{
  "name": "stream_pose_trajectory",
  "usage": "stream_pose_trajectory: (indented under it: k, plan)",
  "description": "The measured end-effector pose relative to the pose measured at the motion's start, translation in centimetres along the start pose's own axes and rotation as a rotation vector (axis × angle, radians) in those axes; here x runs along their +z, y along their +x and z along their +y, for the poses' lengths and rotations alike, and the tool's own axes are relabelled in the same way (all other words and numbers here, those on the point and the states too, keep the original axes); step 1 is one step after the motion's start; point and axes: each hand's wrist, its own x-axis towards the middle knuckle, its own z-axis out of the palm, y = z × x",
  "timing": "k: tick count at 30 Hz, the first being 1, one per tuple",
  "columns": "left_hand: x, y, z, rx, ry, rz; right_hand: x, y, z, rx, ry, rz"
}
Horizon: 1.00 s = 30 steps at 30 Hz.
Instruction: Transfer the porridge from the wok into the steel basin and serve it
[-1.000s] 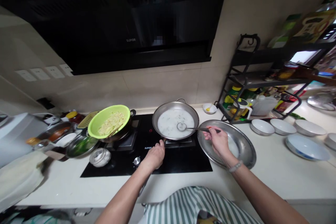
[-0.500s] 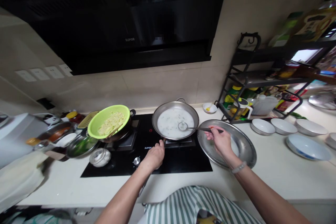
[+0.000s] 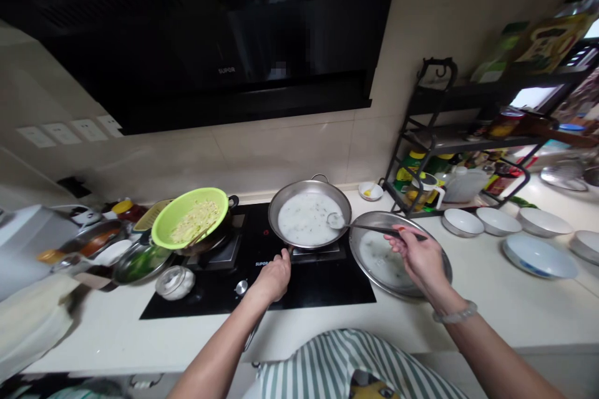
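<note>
A metal wok [image 3: 275,212] with white, speckled liquid sits on the right burner. My left hand [image 3: 275,275] is closed around its handle at the front. My right hand [image 3: 418,255] grips the dark handle of a ladle [image 3: 369,228]. The ladle's bowl is tilted at the wok's right inner side, at the edge of the liquid. Below the ladle handle, a wide metal basin [image 3: 442,262] stands beside the stove, with similar white liquid in it.
A green colander [image 3: 161,230] of pale shreds rests on a dark pot at the left burner. A glass jar [image 3: 175,282] stands at the stove's front left. Right of the basin are several bowls [image 3: 463,222] and a spice rack [image 3: 433,131]. The range hood [image 3: 234,43] hangs above.
My right hand has moved right and slightly down, drawing the ladle's bowl toward the wok's right side. My left hand stays on the wok handle. The camera view has shifted slightly.
</note>
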Motion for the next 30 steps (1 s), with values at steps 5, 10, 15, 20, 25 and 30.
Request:
stream_pose_trajectory:
  k: [5, 10, 15, 20, 25, 30]
  plan:
    - [-0.1, -0.1, 0.0, 0.005, -0.003, -0.007, -4.2, 0.3, -0.9, -0.081, -0.037, 0.102]
    - [-0.4, -0.3, 0.1, -0.002, -0.014, -0.019, -8.6, 0.5, 0.6, -0.136, -0.227, 0.204]
    - [-0.5, -0.3, 0.2, -0.002, -0.012, -0.024, -12.0, -0.4, 2.7, -0.369, -0.551, 0.105]
    - [0.0, -0.1, -0.1, 0.007, -0.007, -0.002, -13.9, -1.5, 2.6, -0.816, -0.79, -0.182]
    - [0.2, 0.0, -0.1, 0.001, 0.015, 0.003, -13.9, -1.8, 2.5, -0.891, -0.826, -0.216]
    - [0.2, 0.0, 0.0, -0.001, 0.018, 0.004, -10.8, -1.4, 1.9, -0.396, -0.455, 0.196]
